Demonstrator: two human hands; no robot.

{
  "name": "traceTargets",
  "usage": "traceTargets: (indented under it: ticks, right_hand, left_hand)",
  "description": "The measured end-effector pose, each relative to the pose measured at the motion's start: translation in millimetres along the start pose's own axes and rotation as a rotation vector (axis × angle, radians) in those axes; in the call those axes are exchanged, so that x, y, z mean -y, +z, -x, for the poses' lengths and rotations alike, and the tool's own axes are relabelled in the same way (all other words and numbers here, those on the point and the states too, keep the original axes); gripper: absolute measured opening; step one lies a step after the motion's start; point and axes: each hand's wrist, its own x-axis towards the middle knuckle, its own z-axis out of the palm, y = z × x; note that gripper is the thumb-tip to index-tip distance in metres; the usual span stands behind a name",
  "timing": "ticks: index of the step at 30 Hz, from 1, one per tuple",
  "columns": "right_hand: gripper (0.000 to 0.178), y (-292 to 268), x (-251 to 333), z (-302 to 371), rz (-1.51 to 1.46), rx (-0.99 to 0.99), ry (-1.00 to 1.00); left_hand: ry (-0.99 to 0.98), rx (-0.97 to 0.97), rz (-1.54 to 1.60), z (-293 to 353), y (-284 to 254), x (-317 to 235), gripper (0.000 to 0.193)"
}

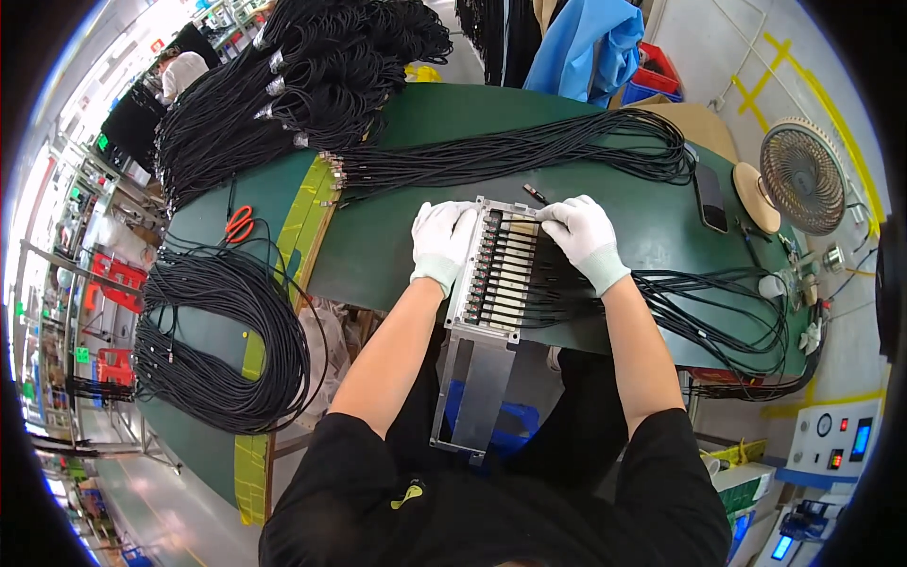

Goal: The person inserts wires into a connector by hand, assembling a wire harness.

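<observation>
A long grey metal fixture (453, 304) stands before me with a row of slots, and black cables with pale connector ends (510, 277) lie side by side in them. My left hand (442, 238), in a white glove, grips the fixture's upper left edge with bent fingers. On the opposite side my right hand (581, 236), gloved too, pinches a black cable at the top slot; its fingertips cover part of that cable. One loose cable end (536, 195) lies on the table just beyond the right hand.
Black cable bundles (529, 142) stretch across the green table (425, 109); a coil (274, 331) lies left, near orange-handled scissors (240, 225). A heap of cables (312, 76) stands far left. More cables (718, 302), a phone (710, 197) and a fan (803, 175) are right.
</observation>
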Motion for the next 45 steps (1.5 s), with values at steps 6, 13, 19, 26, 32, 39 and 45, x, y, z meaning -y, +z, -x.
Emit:
traceTargets:
  ticks: [6,13,19,26,32,39,45]
  right_hand:
    - [0.009,0,-1,-3,0.022,-0.017,-0.019]
    - [0.01,13,2,-1,0.032,-0.056,-0.054]
    - [0.02,1,1,-3,0.158,-0.12,0.154]
    - [0.011,13,-23,-6,0.331,0.05,0.323]
    - [0.005,2,-9,-7,0.025,-0.141,0.026]
    - [0.015,6,18,-4,-0.095,-0.057,-0.084]
    - [0.019,13,44,-9,-0.122,-0.049,-0.034]
  left_hand:
    - [0.021,-0.034,-0.037,-1,2,4,0.026]
    - [0.298,0.145,-0.204,2,14,-4,0.04]
    - [0.191,0.354,-0.412,1,-1,-38,0.037]
    - [0.204,0.31,-0.381,0,7,-31,0.033]
    - [0.148,0.197,-0.168,-1,11,-19,0.031]
    - [0.084,0.078,0.076,-4,10,-8,0.019]
    - [0.157,0.002,0.117,-11,5,-18,0.032]
